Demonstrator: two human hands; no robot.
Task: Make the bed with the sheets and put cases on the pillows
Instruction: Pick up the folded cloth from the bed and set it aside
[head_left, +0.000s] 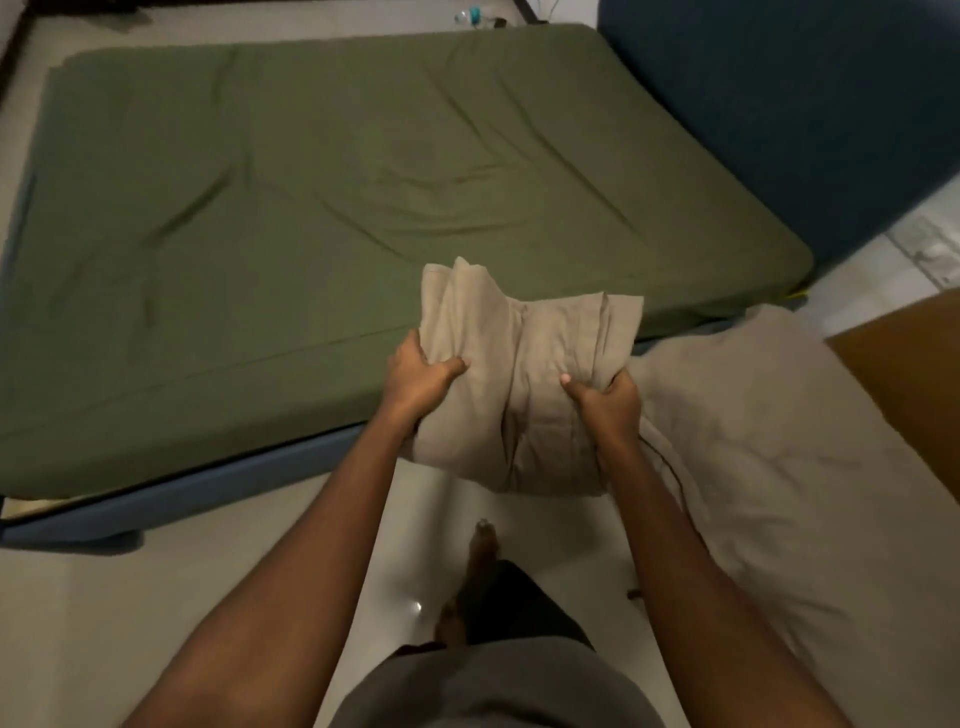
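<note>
i stand on a pale glossy floor (218, 587) at the long side of a low bed, one bare foot (480, 561) showing below my arms. the mattress (311, 208) lies flat under a green fitted sheet (519, 130) that is pulled over its corners but creased, with long wrinkles across the middle. a blue bed base (208, 488) shows under the near edge, and a dark blue upholstered panel (805, 104) rises along the right end of the bed. a plastic bottle (470, 15) lies on the floor beyond the far side, and a brown wooden surface (904, 384) cuts in at the right edge. both my hands are clenched on a beige pillowcase (530, 374), bunched and held up just over the near edge of the bed: my left hand (421, 379) grips its left side, thumb on top, and my right hand (605, 400) pinches a gathered fold on its right side. whether a pillow is inside it i cannot tell. just to my right lies a beige pillow (779, 441), its case on and rumpled, its far end reaching the bed's corner.
</note>
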